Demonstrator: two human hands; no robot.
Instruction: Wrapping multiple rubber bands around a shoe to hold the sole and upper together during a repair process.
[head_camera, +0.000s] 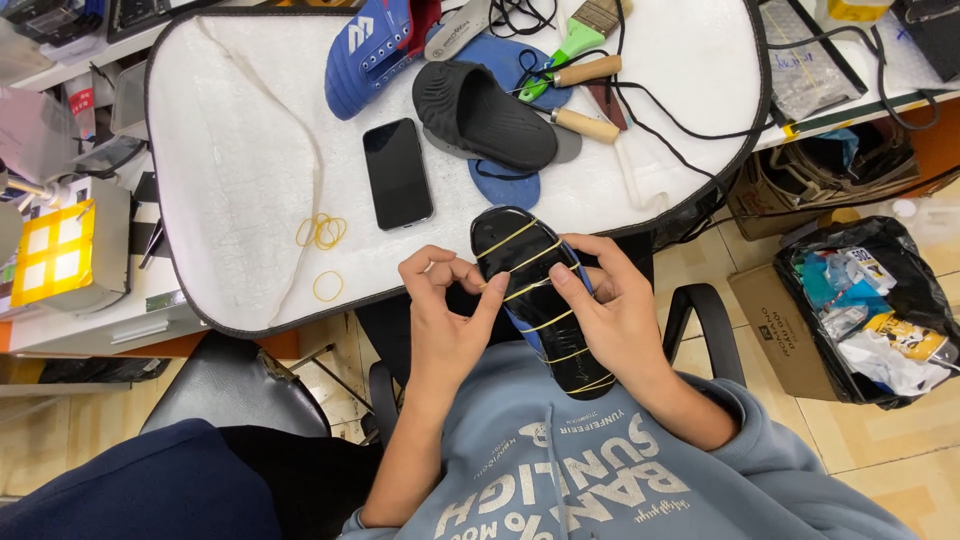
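low in the middle of the frame, the left hand (445, 300) pinches a rubber band (520, 287) stretched over the black sole (535, 300); the right hand (610, 300) clamps that sole (bands already cross it). stretched tight, the band could snap or slip off.

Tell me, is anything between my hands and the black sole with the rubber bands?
Nothing visible. The left hand pinches a rubber band on the black sole, and the right hand rests directly on it.
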